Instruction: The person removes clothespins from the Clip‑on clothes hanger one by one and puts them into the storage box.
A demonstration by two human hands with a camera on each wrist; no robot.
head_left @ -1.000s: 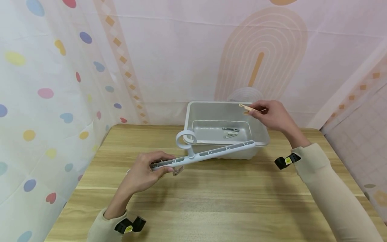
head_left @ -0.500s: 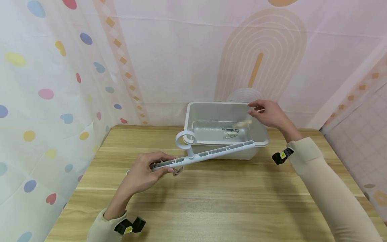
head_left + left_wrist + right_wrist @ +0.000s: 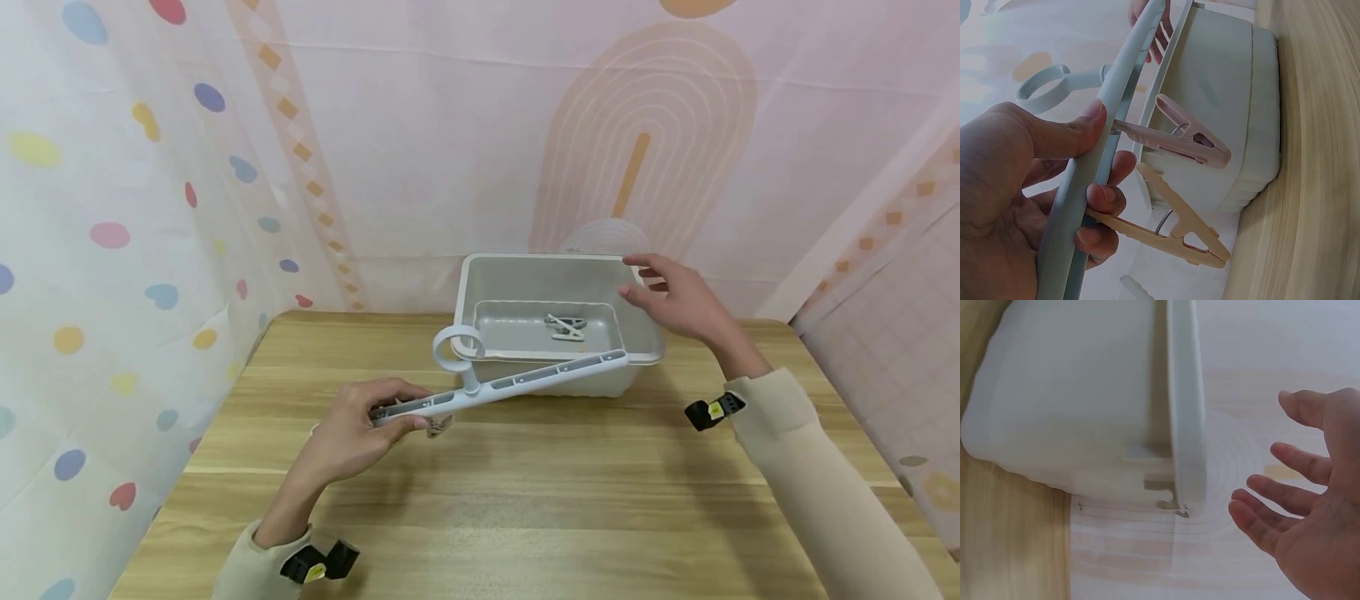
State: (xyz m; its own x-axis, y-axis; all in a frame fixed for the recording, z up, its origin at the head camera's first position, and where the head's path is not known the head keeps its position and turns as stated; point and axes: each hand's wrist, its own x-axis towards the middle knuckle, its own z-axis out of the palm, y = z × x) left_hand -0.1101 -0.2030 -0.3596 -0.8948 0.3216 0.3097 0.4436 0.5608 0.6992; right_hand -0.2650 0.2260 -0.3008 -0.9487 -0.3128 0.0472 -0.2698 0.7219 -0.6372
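Note:
My left hand (image 3: 356,427) grips one end of a pale blue clip hanger (image 3: 536,379) with a ring-shaped hook (image 3: 442,348), its thumb along the bar. Hanging from the bar in the left wrist view are a pink clothespin (image 3: 1179,149) and a yellow-orange clothespin (image 3: 1188,220). My right hand (image 3: 678,302) holds nothing; its fingers are spread over the right rim of the grey plastic bin (image 3: 480,279). A few pale and grey clothespins (image 3: 567,336) lie overlapping on the bin floor. The hanger's far end covers part of the bin's front rim.
The bin stands at the back of the wood-grain table (image 3: 480,517), close to a patterned curtain (image 3: 420,150). Table surface extends in front of the bin and to both sides. A black wrist camera (image 3: 714,411) sits on the right sleeve.
My right hand let go of a yellowish clothespin, which fell into the bin, and its fingers have spread. The left hand and hanger stay nearly still.

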